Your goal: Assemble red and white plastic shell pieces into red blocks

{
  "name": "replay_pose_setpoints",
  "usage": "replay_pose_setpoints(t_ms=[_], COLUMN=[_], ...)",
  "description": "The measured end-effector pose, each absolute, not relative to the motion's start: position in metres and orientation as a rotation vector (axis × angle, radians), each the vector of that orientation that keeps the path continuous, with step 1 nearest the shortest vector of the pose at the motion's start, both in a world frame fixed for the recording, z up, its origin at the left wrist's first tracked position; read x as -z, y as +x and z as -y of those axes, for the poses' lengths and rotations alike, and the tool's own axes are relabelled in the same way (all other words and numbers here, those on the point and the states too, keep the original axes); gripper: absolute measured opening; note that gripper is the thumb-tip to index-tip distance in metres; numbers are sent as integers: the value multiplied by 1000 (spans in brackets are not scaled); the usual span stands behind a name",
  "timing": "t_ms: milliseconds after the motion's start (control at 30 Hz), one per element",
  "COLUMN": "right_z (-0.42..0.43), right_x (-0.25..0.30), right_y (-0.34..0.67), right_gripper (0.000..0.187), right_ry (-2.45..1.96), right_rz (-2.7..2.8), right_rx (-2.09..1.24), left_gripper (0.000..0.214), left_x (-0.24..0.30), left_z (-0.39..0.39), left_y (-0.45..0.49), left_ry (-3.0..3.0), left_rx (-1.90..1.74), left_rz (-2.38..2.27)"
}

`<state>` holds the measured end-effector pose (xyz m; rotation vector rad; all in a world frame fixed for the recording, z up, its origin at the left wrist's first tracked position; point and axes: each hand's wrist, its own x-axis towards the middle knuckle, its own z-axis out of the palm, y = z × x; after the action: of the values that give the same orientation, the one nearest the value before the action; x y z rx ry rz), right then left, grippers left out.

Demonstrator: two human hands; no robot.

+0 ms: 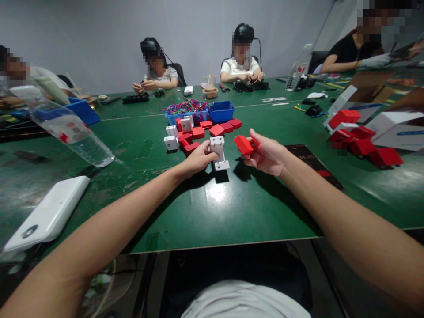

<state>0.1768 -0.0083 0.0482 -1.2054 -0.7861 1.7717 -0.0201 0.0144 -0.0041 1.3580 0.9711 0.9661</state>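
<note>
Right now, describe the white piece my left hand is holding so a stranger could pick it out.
On the green table, in front of the pile of red and white blocks, the left hand grips a white block. Unlike the other white blocks, it stands apart, with the right hand holding a red block beside it.

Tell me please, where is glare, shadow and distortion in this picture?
Head view: glare sits on the green table just below the white part in the left hand; dark shadows fall under both hands, the right hand holding a red part; the wide lens bends the edges, so the bottle at left looks stretched and tilted.
</note>
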Motion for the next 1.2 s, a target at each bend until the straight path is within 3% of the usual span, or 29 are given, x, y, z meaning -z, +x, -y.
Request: replay_pose_setpoints(t_ms=[233, 400, 1200], right_z=[7, 7, 3], right_x=[-44, -43, -37], right_y=[177, 177, 180], right_gripper=[39, 18, 15], right_ry=[-1187, -1204, -1072], right_rz=[810, 851, 905], right_rx=[-1778, -1705, -1685], left_gripper=[32, 34, 34], left_x=[4, 7, 8], left_z=[-14, -16, -17], left_y=[-20, -21, -23], left_ry=[1340, 1349, 1396], left_rx=[-980, -971, -969], left_rz=[-975, -946, -951])
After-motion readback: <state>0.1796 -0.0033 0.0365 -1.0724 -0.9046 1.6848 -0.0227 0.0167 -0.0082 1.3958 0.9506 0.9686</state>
